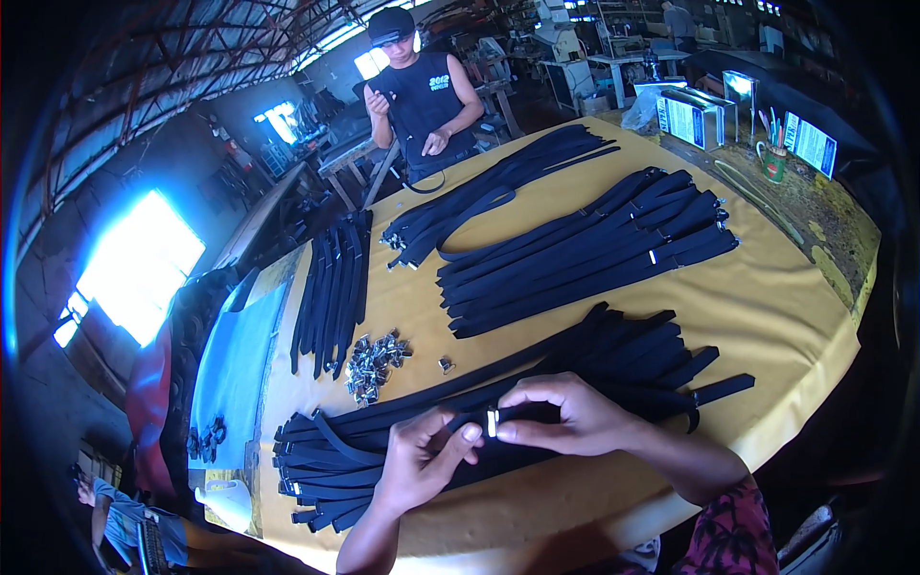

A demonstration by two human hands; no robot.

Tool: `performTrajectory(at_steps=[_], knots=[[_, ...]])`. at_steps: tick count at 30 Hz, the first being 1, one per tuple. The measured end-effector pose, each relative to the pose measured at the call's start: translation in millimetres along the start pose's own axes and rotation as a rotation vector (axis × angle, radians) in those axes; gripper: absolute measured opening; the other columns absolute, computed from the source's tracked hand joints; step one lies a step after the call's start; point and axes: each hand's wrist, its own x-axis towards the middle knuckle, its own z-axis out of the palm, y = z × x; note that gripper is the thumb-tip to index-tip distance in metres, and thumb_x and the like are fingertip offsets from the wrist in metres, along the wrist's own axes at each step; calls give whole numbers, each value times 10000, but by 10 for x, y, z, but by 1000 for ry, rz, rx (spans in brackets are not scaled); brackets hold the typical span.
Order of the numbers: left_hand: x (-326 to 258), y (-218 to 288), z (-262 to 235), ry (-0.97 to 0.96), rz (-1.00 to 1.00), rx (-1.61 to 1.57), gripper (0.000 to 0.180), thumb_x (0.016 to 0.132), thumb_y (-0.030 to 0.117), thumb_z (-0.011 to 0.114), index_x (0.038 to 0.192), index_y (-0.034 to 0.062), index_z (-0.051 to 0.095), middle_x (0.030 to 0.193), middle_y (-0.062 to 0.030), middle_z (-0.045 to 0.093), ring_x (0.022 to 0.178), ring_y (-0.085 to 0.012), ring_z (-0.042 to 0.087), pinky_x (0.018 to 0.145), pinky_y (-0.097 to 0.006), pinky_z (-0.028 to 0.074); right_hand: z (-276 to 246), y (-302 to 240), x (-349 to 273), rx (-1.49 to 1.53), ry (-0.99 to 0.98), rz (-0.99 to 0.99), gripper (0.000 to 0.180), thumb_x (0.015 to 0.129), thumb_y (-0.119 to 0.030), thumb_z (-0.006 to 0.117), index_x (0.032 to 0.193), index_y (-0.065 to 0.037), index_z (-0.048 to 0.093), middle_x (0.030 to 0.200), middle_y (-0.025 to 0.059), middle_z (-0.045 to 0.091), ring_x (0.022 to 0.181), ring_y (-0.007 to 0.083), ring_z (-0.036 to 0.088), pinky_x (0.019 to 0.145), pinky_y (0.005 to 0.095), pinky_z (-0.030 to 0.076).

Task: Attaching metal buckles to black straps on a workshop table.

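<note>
My left hand (422, 458) and my right hand (565, 417) meet over a heap of black straps (623, 359) at the near edge of the yellow-covered table (767, 307). Both pinch one black strap (522, 414). A small silver metal buckle (492, 423) sits on it between my fingertips. Further strap ends with metal fittings fan out to the left (307, 470). A pile of loose silver buckles (374, 364) lies just beyond my left hand, with one stray buckle (445, 364) beside it.
More black strap bundles lie mid-table (594, 249), far (498, 187) and left (331, 287). A person in a black sleeveless top (422, 96) stands at the far side handling a strap. Boxes (692, 117) and a green mug (772, 161) sit at the right rear.
</note>
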Motion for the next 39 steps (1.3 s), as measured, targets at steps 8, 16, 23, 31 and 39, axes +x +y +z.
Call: performTrajectory(at_steps=[8,16,23,31,39], knots=[[-28,-35,54,-46,22,-107,275,1021,181,583,862,-34,645,709,-51,646,604,-76,603,551,-230,488,222,70,-11,-467,244,-468,418,799,-124,769,1167,-39,588,993,89,627,854,243,683,711,340,595],[-191,1,-393,387,85,-151,160,954,90,542,871,0,645,688,-67,611,560,-104,622,519,-272,550,138,74,14,-439,283,-357,346,789,-64,758,1089,-51,585,970,76,626,737,222,671,645,334,583],[-631,-104,-1598,865,128,46,353,986,270,605,688,104,512,494,-2,452,418,-83,447,460,-261,447,-5,83,77,-485,265,-326,378,778,-45,753,1104,-69,562,908,54,640,730,219,679,654,340,580],[-1376,-800,-2567,941,-351,626,338,1029,339,540,854,59,614,664,-14,558,624,-96,535,530,-254,431,34,276,50,-509,170,-228,369,818,-146,764,1130,-96,574,963,29,662,857,224,674,771,378,570],[-431,-332,-711,342,57,571,313,924,196,694,1145,-19,644,1094,-213,668,1036,-386,634,933,-440,491,269,327,-32,-592,54,-258,357,837,-205,766,1159,-125,632,1034,-27,660,961,172,589,888,361,471]])
